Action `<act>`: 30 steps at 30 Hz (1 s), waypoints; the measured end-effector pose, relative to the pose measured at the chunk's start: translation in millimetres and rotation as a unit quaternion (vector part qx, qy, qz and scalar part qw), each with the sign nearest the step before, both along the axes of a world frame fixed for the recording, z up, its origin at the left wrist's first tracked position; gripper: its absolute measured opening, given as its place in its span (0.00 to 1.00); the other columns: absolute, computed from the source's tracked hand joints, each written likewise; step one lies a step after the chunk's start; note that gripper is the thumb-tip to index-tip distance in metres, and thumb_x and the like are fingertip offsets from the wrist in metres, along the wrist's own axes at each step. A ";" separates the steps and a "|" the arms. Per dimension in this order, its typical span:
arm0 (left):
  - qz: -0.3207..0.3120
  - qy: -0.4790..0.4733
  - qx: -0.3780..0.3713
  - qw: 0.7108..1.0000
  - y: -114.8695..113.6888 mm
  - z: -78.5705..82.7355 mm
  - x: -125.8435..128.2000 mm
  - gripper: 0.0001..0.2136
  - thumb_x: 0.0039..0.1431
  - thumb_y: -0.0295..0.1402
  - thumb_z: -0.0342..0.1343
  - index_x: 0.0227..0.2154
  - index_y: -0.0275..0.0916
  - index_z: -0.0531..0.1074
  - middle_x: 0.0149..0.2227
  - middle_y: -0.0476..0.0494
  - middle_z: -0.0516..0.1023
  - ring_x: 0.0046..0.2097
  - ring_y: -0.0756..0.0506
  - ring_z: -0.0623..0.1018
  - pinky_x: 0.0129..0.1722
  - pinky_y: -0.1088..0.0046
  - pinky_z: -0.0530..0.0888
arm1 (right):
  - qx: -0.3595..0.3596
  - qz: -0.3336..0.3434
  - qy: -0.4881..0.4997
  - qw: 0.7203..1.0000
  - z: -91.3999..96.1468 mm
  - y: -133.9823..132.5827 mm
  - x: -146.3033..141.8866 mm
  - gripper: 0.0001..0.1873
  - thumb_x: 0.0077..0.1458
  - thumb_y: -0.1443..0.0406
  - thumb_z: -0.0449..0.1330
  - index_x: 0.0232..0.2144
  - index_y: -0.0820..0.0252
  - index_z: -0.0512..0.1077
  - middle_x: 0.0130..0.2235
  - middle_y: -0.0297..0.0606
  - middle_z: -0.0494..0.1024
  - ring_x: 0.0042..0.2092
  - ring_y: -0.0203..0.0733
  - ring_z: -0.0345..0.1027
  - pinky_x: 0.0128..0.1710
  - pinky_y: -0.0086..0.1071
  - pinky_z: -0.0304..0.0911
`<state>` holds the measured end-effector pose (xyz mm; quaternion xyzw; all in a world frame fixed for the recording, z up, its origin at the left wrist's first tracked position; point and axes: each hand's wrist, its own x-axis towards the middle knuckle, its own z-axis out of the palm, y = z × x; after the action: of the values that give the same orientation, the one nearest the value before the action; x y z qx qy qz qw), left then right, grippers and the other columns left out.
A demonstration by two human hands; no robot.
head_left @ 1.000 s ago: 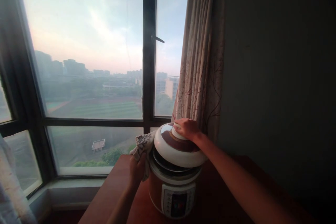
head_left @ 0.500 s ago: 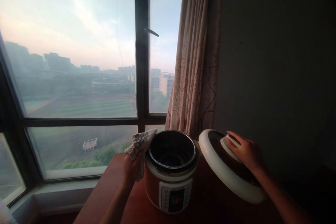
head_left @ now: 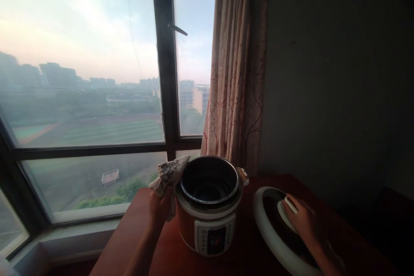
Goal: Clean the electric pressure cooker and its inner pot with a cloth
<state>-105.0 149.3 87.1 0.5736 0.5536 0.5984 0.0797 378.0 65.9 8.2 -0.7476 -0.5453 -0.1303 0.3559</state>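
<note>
Between cooker point(head_left: 208, 214) and lid point(head_left: 277, 226), a strip of tabletop point(head_left: 247, 226).

Most of the light I see is daylight from the window point(head_left: 84, 51), beyond the left hand point(head_left: 160, 205) and pale with haze. The wall point(head_left: 323, 95) behind the right hand point(head_left: 307, 222) is almost black, and that hand's grip on the lid point(head_left: 281, 233) sits in shadow, slightly soft. Between the two grips, the pot point(head_left: 207, 213) shows a thin glint along its rim; its inside is dark. Left of both grips, the frame point(head_left: 19, 181) slants, stretched toward the edge of view.
</note>
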 end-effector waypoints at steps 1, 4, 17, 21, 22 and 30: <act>0.000 0.002 -0.005 1.000 -0.2 0.2 -0.4 0.15 0.49 0.45 0.50 0.23 0.39 0.73 0.23 0.42 0.80 0.28 0.37 0.79 0.27 0.66 0.73 | -0.009 -0.003 -0.010 1.000 -4.5 1.2 -4.1 0.26 0.60 0.50 0.50 0.47 0.57 0.78 0.47 0.46 0.82 0.44 0.55 0.77 0.42 0.44 0.70; -0.004 0.003 -0.018 1.000 -0.1 0.4 -1.5 0.15 0.49 0.45 0.50 0.22 0.40 0.73 0.21 0.42 0.79 0.27 0.37 0.79 0.25 0.67 0.72 | -0.025 -0.001 -0.018 1.000 -13.9 5.7 -12.7 0.25 0.61 0.52 0.49 0.48 0.57 0.78 0.49 0.44 0.81 0.47 0.53 0.76 0.45 0.43 0.69; -0.014 -0.009 -0.007 1.000 0.4 -0.4 -0.6 0.14 0.49 0.43 0.51 0.24 0.39 0.74 0.24 0.42 0.81 0.29 0.38 0.80 0.28 0.66 0.75 | -0.145 -0.003 -0.063 0.987 -20.2 17.3 -26.5 0.23 0.62 0.57 0.49 0.52 0.56 0.76 0.53 0.42 0.79 0.50 0.51 0.75 0.46 0.40 0.68; -0.018 -0.012 -0.007 1.000 -1.6 0.6 0.2 0.14 0.50 0.43 0.51 0.25 0.39 0.75 0.26 0.41 0.82 0.31 0.37 0.81 0.30 0.66 0.76 | -0.153 -0.004 -0.089 0.984 -31.1 20.8 -26.8 0.24 0.62 0.58 0.49 0.53 0.58 0.75 0.53 0.44 0.79 0.50 0.52 0.75 0.47 0.41 0.67; -0.016 -0.011 -0.004 1.000 -1.8 0.8 0.2 0.14 0.50 0.43 0.52 0.26 0.38 0.75 0.27 0.41 0.82 0.32 0.37 0.81 0.30 0.66 0.76 | -0.152 -0.006 -0.096 0.984 -33.8 21.1 -27.2 0.24 0.63 0.58 0.49 0.54 0.58 0.75 0.53 0.44 0.79 0.50 0.52 0.75 0.48 0.41 0.66; -0.034 -0.014 -0.010 0.999 1.2 -4.2 -4.4 0.15 0.50 0.44 0.53 0.26 0.38 0.76 0.27 0.40 0.82 0.31 0.37 0.81 0.30 0.65 0.76 | -0.161 -0.033 -0.112 0.980 -38.3 17.8 -35.0 0.25 0.64 0.58 0.49 0.57 0.63 0.71 0.49 0.48 0.80 0.49 0.55 0.75 0.48 0.44 0.66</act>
<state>-109.4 150.4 82.9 0.5828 0.5383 0.5980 0.1137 343.0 83.7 -30.1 -0.7936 -0.5704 -0.1352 0.1631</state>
